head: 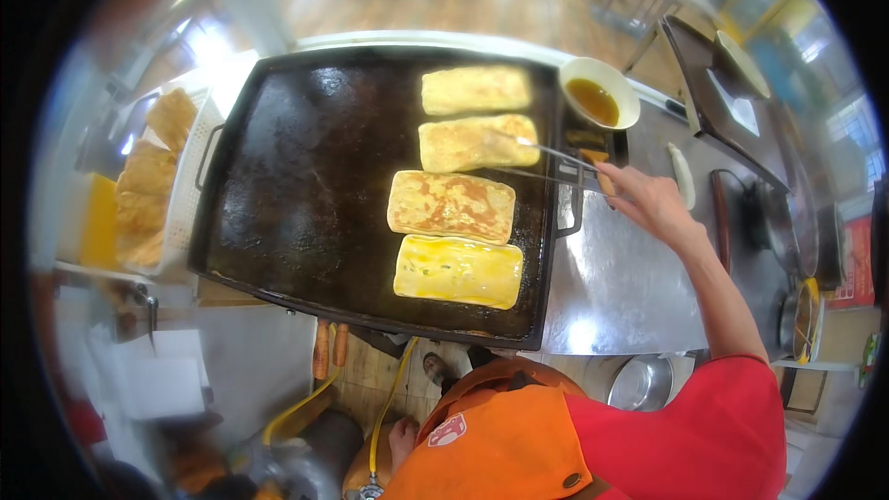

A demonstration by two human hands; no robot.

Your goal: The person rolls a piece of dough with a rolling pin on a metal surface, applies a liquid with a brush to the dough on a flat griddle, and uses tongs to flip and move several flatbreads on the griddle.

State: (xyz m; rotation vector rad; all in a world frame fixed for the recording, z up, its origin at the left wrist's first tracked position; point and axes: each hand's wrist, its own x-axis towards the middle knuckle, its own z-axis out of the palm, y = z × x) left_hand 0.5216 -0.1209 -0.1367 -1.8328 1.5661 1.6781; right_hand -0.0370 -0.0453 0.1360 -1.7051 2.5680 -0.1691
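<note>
My right hand (649, 205) grips long metal tongs (566, 155) with wooden grips. One arm of the tongs lies over a folded flatbread (472, 142) on the black griddle (305, 173); the other runs along that flatbread's near edge. Nearer to me is a browned flatbread (451, 207), and then a pale yellow one (458, 272) glossy with oil. At the far edge rests another pale flatbread (476, 90). My left hand (401, 439) seems to hang low beside the orange apron, partly hidden, so its grip is unclear.
A bowl of brown liquid (594, 101) stands by the griddle's far right corner. On the left, a white basket (184, 201) holds several browned flatbreads. A steel counter (618, 278) adjoins the griddle on the right. Below, a yellow hose (385, 399) runs near the floor.
</note>
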